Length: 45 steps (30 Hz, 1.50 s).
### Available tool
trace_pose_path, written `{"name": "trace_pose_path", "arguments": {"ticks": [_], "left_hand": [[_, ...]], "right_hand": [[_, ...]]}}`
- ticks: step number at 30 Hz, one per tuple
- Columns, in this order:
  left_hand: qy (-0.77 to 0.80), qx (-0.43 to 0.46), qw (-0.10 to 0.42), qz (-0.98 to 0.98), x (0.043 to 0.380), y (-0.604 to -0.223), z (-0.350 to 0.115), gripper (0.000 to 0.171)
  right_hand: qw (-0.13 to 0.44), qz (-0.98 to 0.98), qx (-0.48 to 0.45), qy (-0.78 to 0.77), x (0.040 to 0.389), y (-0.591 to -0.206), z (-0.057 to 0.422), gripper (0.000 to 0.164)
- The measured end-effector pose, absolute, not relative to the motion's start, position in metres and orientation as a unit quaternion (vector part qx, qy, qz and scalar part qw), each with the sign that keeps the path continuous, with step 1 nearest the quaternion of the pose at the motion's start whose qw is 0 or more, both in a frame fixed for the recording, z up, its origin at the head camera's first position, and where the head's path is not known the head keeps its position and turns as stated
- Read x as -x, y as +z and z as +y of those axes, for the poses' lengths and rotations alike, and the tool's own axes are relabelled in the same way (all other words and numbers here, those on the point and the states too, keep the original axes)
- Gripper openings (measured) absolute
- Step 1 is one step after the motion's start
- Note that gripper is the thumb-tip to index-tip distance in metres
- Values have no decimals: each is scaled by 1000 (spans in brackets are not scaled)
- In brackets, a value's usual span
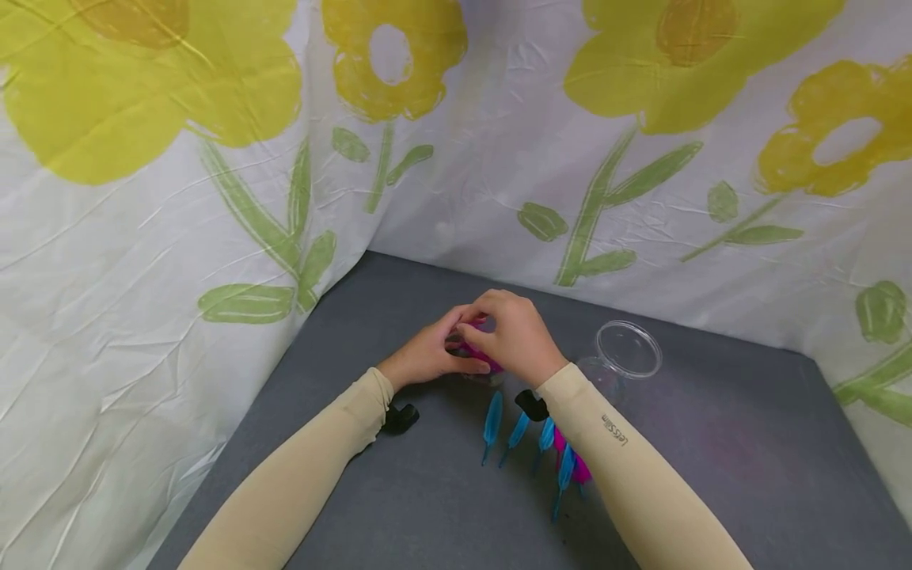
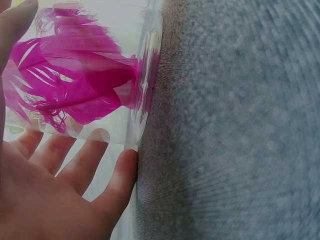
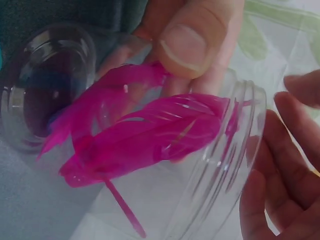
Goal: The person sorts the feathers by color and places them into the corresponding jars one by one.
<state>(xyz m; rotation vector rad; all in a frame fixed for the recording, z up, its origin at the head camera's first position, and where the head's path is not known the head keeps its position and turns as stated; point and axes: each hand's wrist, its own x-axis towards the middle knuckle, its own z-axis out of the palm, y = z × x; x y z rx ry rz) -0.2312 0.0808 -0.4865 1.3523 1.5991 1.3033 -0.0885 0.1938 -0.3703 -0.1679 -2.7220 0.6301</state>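
My left hand (image 1: 431, 348) grips a clear plastic jar (image 3: 220, 170) low over the dark tabletop, thumb on one side and fingers spread along the other. Magenta feathers (image 2: 90, 75) lie inside the jar, bunched toward its base; one quill tip shows at the rim in the right wrist view. Bent over the jar's mouth is my right hand (image 1: 526, 332). Its fingertips (image 3: 252, 190) are right at the threaded rim, with nothing seen between them and the thumb.
Several blue feathers (image 1: 492, 423) lie on the grey tabletop (image 1: 413, 499) in front of the hands. Loose magenta feathers (image 1: 580, 471) show beside my right forearm. A second clear container (image 1: 659, 356) stands to the right. A flower-printed cloth (image 1: 492, 182) hangs behind the table.
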Motion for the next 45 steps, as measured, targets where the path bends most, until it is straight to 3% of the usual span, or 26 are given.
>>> {"name": "trace_pose_path", "arguments": {"ticks": [16,26,39,45], "left_hand": [[486,-511,316,635,232,-484,81,89],[493,-507,308,637,237,-490,74,88],[492,-510,319,629,231,-487,80,87],[486,-508,318,636,230,-485,81,89]], "right_hand": [[169,-965,84,182,75,-374,207,10],[183,-960,38,211,85,-376,202,13],[172,-965,98,172,91,-379,194,12],[200,-960,97,171,84,-371,198,15]]}}
